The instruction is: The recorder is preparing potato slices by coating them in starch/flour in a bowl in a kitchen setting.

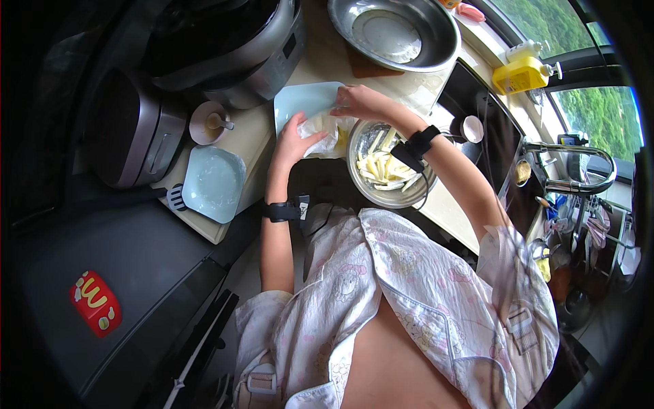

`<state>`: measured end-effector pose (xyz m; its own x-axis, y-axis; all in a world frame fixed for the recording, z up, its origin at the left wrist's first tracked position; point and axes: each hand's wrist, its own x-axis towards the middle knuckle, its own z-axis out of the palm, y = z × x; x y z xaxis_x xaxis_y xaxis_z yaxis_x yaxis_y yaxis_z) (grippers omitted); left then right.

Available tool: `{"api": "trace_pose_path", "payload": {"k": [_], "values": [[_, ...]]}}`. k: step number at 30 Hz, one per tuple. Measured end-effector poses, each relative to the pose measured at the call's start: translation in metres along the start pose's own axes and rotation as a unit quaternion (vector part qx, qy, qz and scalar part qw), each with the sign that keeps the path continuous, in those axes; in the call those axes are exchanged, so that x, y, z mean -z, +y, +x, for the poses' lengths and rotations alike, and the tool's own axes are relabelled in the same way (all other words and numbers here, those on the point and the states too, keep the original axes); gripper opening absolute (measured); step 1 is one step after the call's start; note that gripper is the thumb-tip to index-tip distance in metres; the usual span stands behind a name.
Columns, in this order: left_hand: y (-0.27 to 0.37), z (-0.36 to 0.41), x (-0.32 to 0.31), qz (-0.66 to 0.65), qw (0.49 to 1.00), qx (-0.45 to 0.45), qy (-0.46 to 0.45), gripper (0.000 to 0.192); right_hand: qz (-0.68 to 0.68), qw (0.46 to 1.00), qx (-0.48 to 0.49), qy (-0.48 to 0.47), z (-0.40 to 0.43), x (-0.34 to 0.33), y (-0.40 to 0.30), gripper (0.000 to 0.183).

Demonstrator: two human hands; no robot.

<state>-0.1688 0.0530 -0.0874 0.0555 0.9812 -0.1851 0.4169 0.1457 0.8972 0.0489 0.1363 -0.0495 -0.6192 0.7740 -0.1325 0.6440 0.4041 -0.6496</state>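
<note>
A crumpled white sheet (pixel 322 128), paper or thin plastic, lies over the near part of a pale blue rectangular plate (pixel 296 99). Its left side is gripped by my left hand (pixel 295 143), with the thumb across the top. My right hand (pixel 360 101) reaches over from the right, its bent fingertips pinching the sheet's upper edge. Something yellowish shows at the sheet's right end. Just below my right forearm stands a round steel bowl (pixel 356 185) of pale cut sticks (pixel 380 166), perhaps potato, partly hidden by the wrist strap.
A second blue plate (pixel 214 184), a slotted turner (pixel 177 197) and a small bowl with a spoon (pixel 207 122) occupy the left counter beside appliances (pixel 255 66). A large steel basin (pixel 393 36) stands ahead. To the right are a black cooktop (pixel 467 97) and a faucet (pixel 577 186).
</note>
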Motion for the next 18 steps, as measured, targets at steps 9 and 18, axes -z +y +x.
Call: {"api": "trace_pose_path", "payload": {"k": [9, 18], "values": [[0.017, 0.019, -0.003, 0.256, 0.961, 0.045, -0.091, 0.099, -0.189, 0.953, -0.071, -0.228, 0.027, -0.005, -0.013, 0.084], [0.02, 0.022, 0.0, 0.261, 0.956, 0.086, -0.098, 0.094, -0.151, 0.937, -0.085, -0.305, 0.031, 0.009, -0.035, 0.094]]}}
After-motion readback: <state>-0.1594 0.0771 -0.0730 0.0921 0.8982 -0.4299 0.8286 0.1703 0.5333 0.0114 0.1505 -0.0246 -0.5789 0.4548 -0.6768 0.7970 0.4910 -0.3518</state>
